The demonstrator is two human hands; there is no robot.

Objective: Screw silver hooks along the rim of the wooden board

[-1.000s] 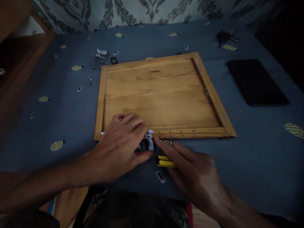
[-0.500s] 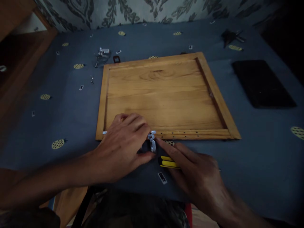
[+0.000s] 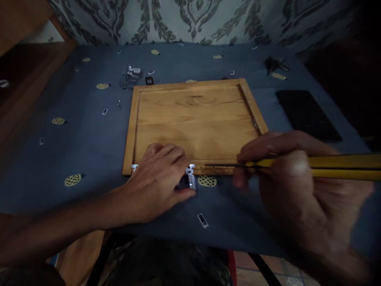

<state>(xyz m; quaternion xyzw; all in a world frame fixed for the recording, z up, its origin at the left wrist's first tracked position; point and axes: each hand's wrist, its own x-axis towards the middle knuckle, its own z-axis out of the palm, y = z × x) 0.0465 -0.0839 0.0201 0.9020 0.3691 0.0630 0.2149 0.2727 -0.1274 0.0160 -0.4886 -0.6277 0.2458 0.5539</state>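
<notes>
A framed wooden panel (image 3: 190, 115) lies flat on the table, with small dark holes along its near rail. At that rail my left hand (image 3: 157, 182) is closed over a silver metal hinge (image 3: 189, 171), fingers curled on top and thumb beside its lower arm. Another bit of silver metal (image 3: 134, 167) shows left of the hand; the hand hides whether it belongs to the same piece. My right hand (image 3: 291, 190), large and close to the camera, grips a yellow-and-black screwdriver (image 3: 333, 167). Its thin dark shaft points left above the rail, the tip short of the hinge.
Loose metal hinges (image 3: 131, 74) lie beyond the panel's far left corner, with small screws (image 3: 118, 104) nearby. A black flat object (image 3: 306, 114) lies to the right, and a dark tool-like item (image 3: 275, 64) at the back right. The blue patterned tablecloth (image 3: 89, 139) covers the table.
My right hand has moved right and up towards the camera, bringing the screwdriver's shaft into sight, pointing left. My left hand stays on the hinge. The view has shifted slightly.
</notes>
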